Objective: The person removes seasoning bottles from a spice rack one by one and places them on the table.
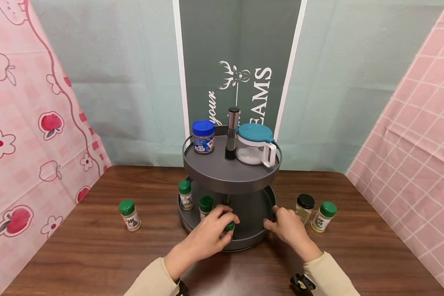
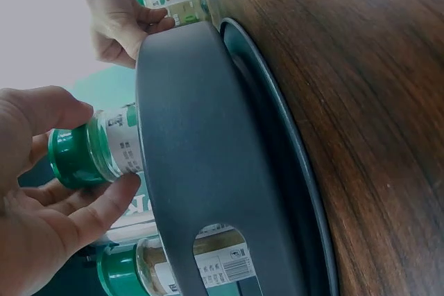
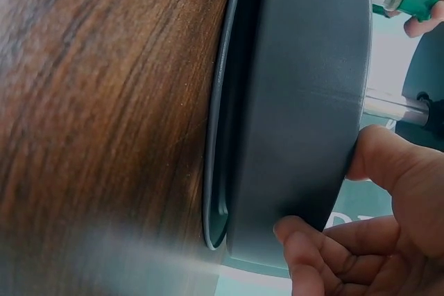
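Observation:
My left hand (image 1: 211, 230) has its thumb and fingers around a green-capped spice jar (image 2: 114, 142) standing inside the front rim of the lower tier. In the head view, fingers cover most of that jar. At the right side, my right hand (image 1: 290, 228) pinches the wall of the lower tier (image 3: 298, 102), thumb inside and fingers outside. This tier belongs to a dark grey two-tier turntable rack (image 1: 231, 185). Two more green-capped spice jars, one at the left edge (image 1: 186, 195) and one beside my left hand (image 1: 206, 204), stand on the same tier.
On the upper tier are a blue-lidded jar (image 1: 203, 137) and a clear pot with a teal lid (image 1: 255, 144), either side of the metal post (image 1: 232, 133). A green-capped jar (image 1: 130, 216) stands left on the table; a black-lidded jar (image 1: 304, 207) and another green-capped jar (image 1: 323, 217) stand right.

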Available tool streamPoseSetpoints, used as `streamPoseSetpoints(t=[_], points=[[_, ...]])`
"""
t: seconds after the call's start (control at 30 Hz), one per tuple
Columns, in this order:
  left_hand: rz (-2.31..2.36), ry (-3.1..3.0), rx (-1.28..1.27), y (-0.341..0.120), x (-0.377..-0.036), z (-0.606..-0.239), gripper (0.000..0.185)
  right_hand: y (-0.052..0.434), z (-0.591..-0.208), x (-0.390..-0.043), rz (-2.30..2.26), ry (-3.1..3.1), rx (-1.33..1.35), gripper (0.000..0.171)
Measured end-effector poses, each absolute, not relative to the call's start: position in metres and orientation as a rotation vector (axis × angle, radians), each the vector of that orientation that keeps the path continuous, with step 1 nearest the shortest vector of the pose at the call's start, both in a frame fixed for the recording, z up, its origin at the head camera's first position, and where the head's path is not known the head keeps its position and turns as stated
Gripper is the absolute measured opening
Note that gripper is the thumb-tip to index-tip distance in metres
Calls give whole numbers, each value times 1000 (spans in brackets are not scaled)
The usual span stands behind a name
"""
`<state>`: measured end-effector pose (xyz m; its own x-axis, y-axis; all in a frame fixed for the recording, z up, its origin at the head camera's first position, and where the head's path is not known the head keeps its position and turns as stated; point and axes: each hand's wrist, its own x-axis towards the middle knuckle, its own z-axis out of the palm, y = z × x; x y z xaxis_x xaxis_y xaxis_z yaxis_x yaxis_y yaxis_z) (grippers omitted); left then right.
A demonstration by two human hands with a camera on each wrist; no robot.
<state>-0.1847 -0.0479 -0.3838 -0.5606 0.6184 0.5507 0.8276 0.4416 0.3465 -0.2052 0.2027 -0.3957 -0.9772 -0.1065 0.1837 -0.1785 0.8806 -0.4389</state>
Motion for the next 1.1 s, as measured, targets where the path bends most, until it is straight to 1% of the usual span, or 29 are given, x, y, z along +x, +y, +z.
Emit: streamPoseSetpoints(t=[0.37, 0.53, 0.63, 0.83, 1.03, 1.1], points=[[-877, -2376, -1299, -54, -185, -375, 19, 202, -393, -204, 688, -2912, 218, 47], [-853, -2407, -1308, -63, -183, -359, 17, 201, -392, -204, 673, -2919, 216, 45], [-832, -2416, -1311, -70, -181, -344, 17, 201, -392, -203, 675, -2921, 212, 48], [-812, -2441, -1298, -86, -179, -319, 21, 202, -392, -203, 670, -2926, 204, 49], [-783, -2529, -1225, -98, -177, -310, 17, 201, -393, -203, 673, -2918, 204, 47], [-779, -2566, -1217, -102, -177, -310, 17, 201, -393, -204, 678, -2916, 201, 43]])
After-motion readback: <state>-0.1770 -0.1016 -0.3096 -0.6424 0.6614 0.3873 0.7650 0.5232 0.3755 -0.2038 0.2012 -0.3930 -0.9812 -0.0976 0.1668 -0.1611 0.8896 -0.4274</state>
